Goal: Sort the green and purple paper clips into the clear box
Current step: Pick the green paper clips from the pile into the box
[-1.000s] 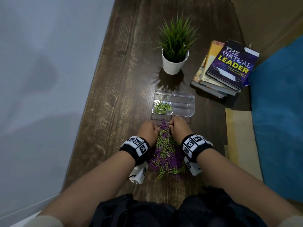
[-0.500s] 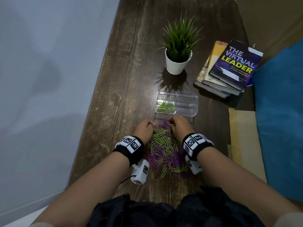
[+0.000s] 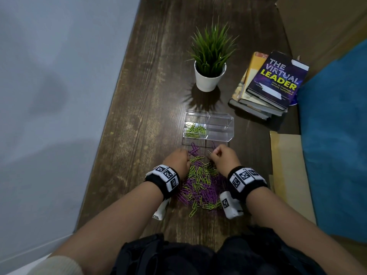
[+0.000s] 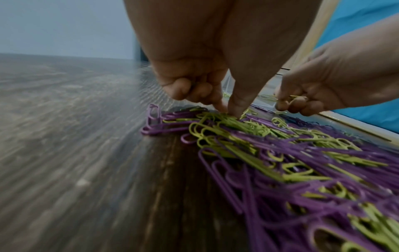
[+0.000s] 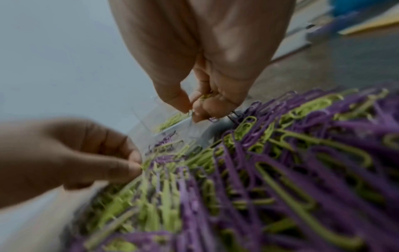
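A heap of green and purple paper clips (image 3: 200,183) lies on the dark wooden table between my wrists. Just beyond it stands the clear box (image 3: 220,127), with green clips (image 3: 195,130) in its left compartment. My left hand (image 3: 177,161) is at the heap's far left edge, its thumb and forefinger tips (image 4: 232,109) pinching green clips on the pile (image 4: 270,153). My right hand (image 3: 223,158) hovers at the far right edge, fingers curled round a few green clips (image 4: 289,99), seen again in the right wrist view (image 5: 205,97).
A potted green plant (image 3: 210,62) stands behind the box. A stack of books (image 3: 270,84) lies at the back right. A tan envelope (image 3: 288,165) and a blue cloth (image 3: 335,135) flank the right side. The table's left edge runs along a grey wall.
Both hands have drawn slightly apart over the heap's far edge. The left hand slid left and the right hand lifted a little with green clips in its fingers.
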`<state>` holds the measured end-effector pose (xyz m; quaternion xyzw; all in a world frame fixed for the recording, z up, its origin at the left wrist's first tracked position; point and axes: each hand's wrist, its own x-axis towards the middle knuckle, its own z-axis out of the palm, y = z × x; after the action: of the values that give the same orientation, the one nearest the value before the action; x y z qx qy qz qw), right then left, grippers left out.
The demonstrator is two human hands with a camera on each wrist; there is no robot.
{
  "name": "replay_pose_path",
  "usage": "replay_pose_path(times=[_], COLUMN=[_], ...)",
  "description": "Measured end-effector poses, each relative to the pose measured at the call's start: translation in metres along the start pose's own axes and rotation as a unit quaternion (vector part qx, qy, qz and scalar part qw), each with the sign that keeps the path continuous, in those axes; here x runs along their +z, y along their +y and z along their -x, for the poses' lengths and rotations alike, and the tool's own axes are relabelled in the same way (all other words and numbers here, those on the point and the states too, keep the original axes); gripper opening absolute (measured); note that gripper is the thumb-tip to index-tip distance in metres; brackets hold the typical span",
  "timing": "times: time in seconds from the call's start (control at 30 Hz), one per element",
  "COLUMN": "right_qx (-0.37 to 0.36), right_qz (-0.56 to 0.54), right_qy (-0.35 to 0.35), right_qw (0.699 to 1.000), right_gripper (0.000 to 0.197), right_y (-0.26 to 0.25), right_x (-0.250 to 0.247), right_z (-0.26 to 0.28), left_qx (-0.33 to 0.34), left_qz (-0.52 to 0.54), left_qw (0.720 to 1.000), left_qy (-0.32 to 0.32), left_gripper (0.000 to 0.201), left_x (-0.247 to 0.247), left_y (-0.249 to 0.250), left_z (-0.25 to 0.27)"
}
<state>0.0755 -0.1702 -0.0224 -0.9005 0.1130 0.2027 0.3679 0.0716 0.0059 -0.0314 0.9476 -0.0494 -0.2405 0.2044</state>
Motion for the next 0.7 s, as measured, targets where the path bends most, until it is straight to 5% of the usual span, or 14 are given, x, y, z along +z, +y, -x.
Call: replay_pose_path(times=[0.13, 0.27, 0.43, 0.57, 0.7], right_qx=[0.068, 0.121, 0.136, 0.063, -0.004], right_qz=[-0.18, -0.34, -0.474, -0.285, -0.155], right_qy=[-0.007, -0.054, -0.081, -0.096, -0.098], right_qw=[0.981, 0.931, 0.866, 0.952, 0.983], right_gripper=[0.013, 0.029, 0.014, 0.022, 0.023], right_y=[0.005, -0.006, -0.021, -0.02, -0.021], right_x=[-0.003, -0.004, -0.002, 0.003, 0.012], right_z=[0.001, 0.002, 0.002, -0.003, -0.003], left_qx=[0.0, 0.013, -0.018, -0.08, -0.132], left_qz=[-0.009, -0.017, 0.097, 0.285, 0.463], left_qw=[1.0, 1.0, 0.995, 0.953, 0.875], left_qy=[-0.016, -0.011, 0.028, 0.059, 0.038], left_gripper=[0.018, 0.018, 0.007, 0.006, 0.02], left_x=[-0.001, 0.0, -0.008, -0.016, -0.018], left_y=[0.0, 0.0, 0.0, -0.002, -0.008], left_z=[-0.002, 0.003, 0.011, 0.02, 0.016])
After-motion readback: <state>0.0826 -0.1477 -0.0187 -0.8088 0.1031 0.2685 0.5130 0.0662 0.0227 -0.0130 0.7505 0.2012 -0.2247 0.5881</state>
